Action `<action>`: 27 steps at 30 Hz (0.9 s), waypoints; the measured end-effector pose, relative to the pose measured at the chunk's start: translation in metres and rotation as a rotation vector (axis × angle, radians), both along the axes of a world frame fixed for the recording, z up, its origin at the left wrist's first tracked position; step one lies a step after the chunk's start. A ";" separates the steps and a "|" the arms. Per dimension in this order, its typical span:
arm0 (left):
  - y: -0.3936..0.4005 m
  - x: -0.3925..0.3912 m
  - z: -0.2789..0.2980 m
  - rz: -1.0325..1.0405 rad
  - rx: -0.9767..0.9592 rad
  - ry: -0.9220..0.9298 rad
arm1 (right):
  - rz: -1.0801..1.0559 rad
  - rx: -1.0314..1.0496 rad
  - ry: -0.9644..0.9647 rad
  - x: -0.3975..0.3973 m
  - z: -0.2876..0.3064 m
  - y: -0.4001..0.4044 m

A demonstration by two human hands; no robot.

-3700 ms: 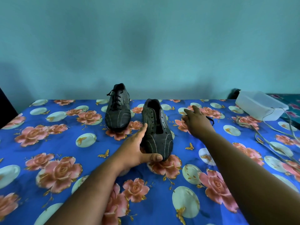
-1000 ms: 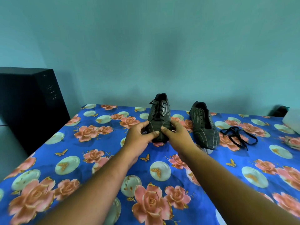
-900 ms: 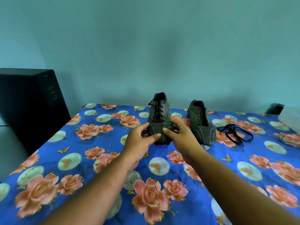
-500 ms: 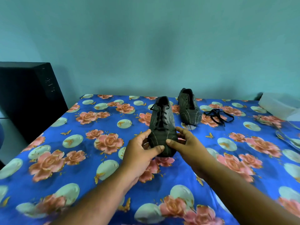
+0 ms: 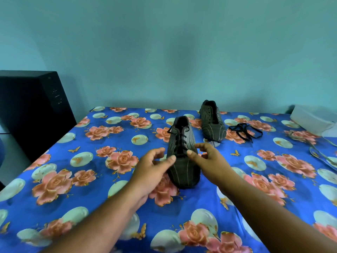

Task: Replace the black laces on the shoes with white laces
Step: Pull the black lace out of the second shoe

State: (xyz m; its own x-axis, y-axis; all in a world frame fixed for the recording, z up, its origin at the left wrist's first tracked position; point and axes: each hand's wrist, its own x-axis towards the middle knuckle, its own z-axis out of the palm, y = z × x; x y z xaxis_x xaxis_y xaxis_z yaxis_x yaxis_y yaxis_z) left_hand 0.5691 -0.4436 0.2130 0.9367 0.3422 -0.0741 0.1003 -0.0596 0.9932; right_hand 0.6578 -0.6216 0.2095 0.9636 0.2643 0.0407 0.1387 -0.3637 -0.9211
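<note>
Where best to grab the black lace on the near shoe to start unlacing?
Probably the knot at the top eyelets of the black lace, pinched from above: the near shoe sits upright, toe toward the person, loose ends splayed near its opening. Both hands flank the toe, holding nothing.

Plain teal wall (image 5: 164,52), blue rose-print cloth (image 5: 91,179), black cabinet (image 5: 27,110) at left

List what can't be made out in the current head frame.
- White laces: a pale tangle at the right edge; too blurred to identify.
- White plastic box: cut off by the right edge.
- Black cabinet: cut off by the left edge.
- Near laced dark striped shoe: left hand and right hand flank it; contact unclear.
- Far unlaced shoe: sole hidden underneath.
</note>
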 end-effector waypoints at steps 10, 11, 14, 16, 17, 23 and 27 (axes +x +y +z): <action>0.024 0.108 0.023 0.019 0.121 0.031 | -0.163 -0.237 -0.287 0.068 0.025 0.035; 0.021 0.111 0.022 0.027 0.108 -0.002 | -0.163 -0.234 -0.326 0.068 0.025 0.036; 0.017 0.120 0.013 0.093 0.062 -0.129 | -0.137 -0.168 -0.450 0.073 0.021 0.038; 0.017 0.120 0.005 0.099 0.010 -0.190 | -0.120 -0.053 -0.428 0.075 0.017 0.040; 0.017 0.119 0.002 0.090 -0.061 -0.210 | -0.099 0.070 -0.341 0.075 0.014 0.040; 0.029 0.116 0.007 0.019 -0.554 -0.259 | -0.053 0.633 0.117 0.076 0.009 0.033; 0.044 0.113 0.011 0.044 -0.616 -0.336 | -0.061 0.909 0.186 0.083 0.016 0.024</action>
State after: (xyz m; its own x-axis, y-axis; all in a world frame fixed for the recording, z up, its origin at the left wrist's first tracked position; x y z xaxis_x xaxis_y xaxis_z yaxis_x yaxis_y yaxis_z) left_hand 0.6824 -0.3999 0.2238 0.9291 0.3690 0.0246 -0.2286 0.5210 0.8224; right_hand 0.7406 -0.5972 0.2254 0.9865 0.1558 0.0508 -0.0357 0.5065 -0.8615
